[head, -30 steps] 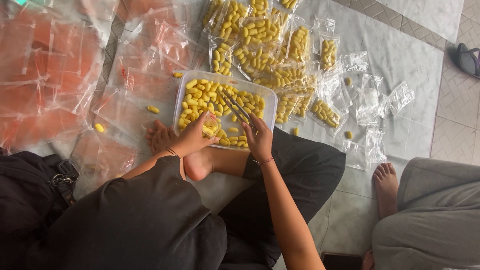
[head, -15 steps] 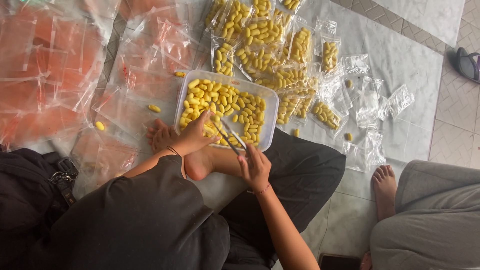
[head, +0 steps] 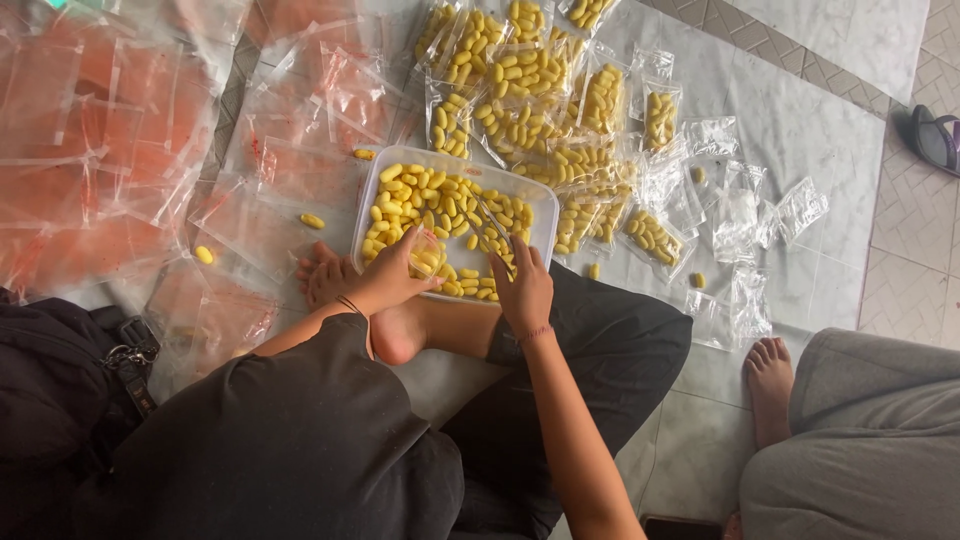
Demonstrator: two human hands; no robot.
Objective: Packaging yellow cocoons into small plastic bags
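Left hand (head: 392, 275): curled over the near rim of the clear rectangular plastic tub (head: 372, 192), fingers closed on a small clear bag, its mouth facing the right hand.
Right hand (head: 522, 290): just beside the left, closed on thin metal tongs (head: 495, 228).
Tongs' axis: runs away from the person and leftward, tips among the yellow oval cocoons (head: 432, 200) in the tub.
Nearer hand: both touch the tub's near edge.
Beyond: filled clear packets (head: 530, 75) of the same cocoons lie past the tub.
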